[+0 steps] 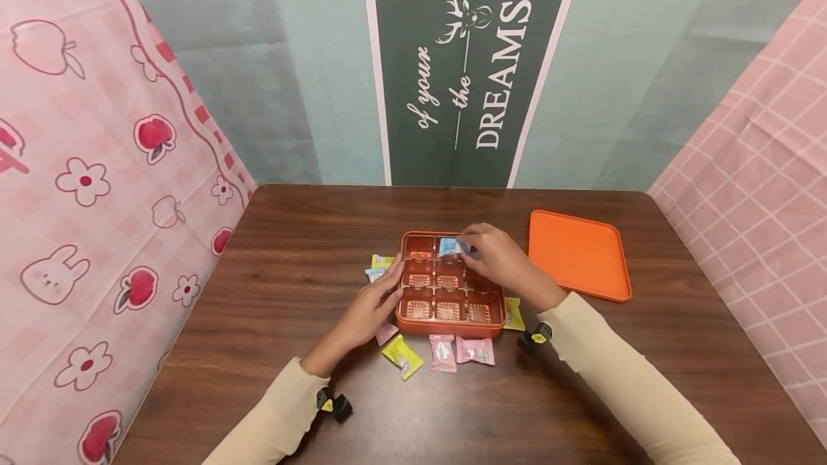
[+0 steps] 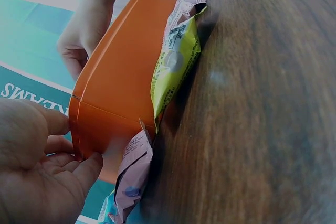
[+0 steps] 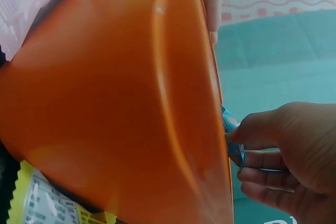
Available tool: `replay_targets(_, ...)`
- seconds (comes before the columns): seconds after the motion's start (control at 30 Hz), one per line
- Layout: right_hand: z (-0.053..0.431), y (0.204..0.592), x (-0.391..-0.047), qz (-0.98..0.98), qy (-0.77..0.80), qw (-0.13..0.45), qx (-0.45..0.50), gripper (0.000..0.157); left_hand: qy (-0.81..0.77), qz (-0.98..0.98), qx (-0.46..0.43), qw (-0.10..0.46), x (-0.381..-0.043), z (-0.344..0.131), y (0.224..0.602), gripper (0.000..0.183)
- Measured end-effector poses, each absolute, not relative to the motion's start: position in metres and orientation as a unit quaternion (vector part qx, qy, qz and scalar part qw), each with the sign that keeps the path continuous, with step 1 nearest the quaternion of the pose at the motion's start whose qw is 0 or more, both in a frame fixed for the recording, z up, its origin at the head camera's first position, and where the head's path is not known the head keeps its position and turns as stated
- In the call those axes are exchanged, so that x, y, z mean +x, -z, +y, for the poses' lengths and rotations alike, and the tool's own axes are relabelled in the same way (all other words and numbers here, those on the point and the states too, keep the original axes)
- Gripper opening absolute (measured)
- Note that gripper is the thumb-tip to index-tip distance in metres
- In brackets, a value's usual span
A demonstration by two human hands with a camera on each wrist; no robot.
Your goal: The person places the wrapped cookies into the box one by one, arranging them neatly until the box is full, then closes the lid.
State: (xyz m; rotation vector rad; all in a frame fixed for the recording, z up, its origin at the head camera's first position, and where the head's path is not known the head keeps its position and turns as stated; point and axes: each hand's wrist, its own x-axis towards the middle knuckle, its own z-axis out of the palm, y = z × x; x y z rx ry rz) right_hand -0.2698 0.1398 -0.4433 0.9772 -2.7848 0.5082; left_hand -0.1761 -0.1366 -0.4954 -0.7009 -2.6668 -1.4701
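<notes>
An orange box (image 1: 450, 327) with a nine-compartment inner tray (image 1: 450, 289) sits on the table. At its back row, my right hand (image 1: 494, 253) pinches a blue-wrapped candy (image 1: 449, 246) at the middle compartment. The right wrist view shows the blue candy (image 3: 233, 139) between thumb and fingers (image 3: 262, 174), just past the box rim. My left hand (image 1: 370, 309) rests against the left side of the box, its fingers touching the rim and wall. In the left wrist view, that hand (image 2: 42, 156) touches the box corner.
Wrapped candies lie around the box: a yellow one (image 1: 403, 357) and pink ones (image 1: 443, 354) in front, another yellow one (image 1: 514, 314) at the right, yellow (image 1: 381, 261) and blue (image 1: 374, 274) ones at the left. An orange lid (image 1: 578, 253) lies at the right.
</notes>
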Motion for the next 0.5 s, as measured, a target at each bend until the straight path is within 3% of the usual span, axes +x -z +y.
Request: replay_targets(0.5,0.1320,0.4429,-0.2682,-0.928,-0.148,0.065,0.336,0.029,0.474,-0.851,-0.226,0.002,-0.1765,-0.1370,0.4955,0.054)
